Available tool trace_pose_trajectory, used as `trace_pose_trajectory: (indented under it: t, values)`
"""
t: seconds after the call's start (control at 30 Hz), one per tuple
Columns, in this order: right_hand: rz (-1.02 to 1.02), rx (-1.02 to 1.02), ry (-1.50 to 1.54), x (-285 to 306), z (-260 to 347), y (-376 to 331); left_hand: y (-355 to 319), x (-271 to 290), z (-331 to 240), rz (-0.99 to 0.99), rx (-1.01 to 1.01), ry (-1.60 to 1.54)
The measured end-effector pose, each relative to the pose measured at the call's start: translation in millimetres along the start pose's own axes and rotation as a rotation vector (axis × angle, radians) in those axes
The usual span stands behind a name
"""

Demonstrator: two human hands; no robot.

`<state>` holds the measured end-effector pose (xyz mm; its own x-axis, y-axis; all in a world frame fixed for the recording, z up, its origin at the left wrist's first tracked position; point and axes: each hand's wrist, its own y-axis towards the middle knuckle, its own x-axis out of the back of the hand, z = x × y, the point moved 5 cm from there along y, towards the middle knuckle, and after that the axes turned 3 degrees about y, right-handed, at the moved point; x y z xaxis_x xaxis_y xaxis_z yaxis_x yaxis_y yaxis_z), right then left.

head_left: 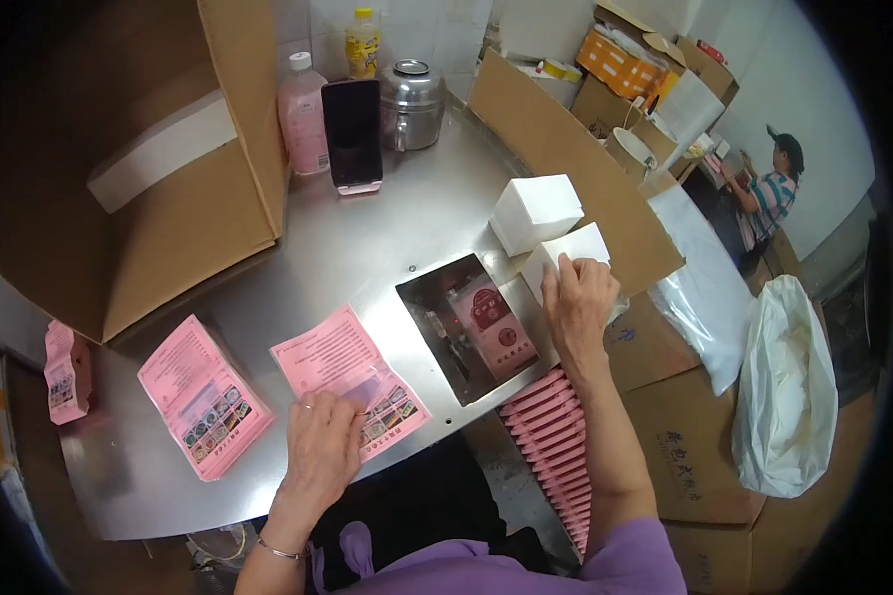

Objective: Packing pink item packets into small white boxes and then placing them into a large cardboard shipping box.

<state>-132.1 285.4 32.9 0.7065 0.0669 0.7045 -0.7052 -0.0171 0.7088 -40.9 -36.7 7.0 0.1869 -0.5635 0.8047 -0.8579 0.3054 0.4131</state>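
Note:
My left hand (325, 448), with a ring and a bracelet, has its bent fingers on the lower part of a pink printed leaflet (332, 352) on the metal table. Its thumb is mostly hidden. Left of it lies a thick stack of similar leaflets (204, 402). Farther right, my right hand (579, 302) grips the near white box (582, 241), fingers over its top and side. A second white box (538, 213) stands just behind that one. Between my hands, a dark rectangular opening (437, 327) in the tabletop shows a pink printed packet (494, 322) inside.
A large open cardboard box (189, 258) stands at left. A phone on a stand (353, 139), a pink bottle (305, 114) and a metal pot (413, 104) are at the back. Pink pieces (551, 446) form a row below the table's right edge. Another person (764, 193) works far right.

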Motion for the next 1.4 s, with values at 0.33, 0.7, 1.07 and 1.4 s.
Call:
trace_pose_trajectory:
  t: [0.33, 0.7, 1.07, 1.4]
  values:
    - [0.067, -0.084, 0.252, 1.6, -20.8, 10.1, 4.4, -1.1, -4.3, 0.008, -0.037, -0.003]
    - [0.408, 0.488, 0.865, 44.5, 157.5, -72.4, -6.1, -14.0, -18.2, 0.018, -0.103, -0.202]
    - [0.271, 0.462, 0.979, 8.7, 182.2, -67.4, 13.9, -17.2, -11.3, -0.100, 0.047, 0.291]
    - [0.009, 0.011, -0.034, -10.3, -1.4, -1.7, 7.0, -26.2, -5.9, 0.042, 0.135, 0.316]
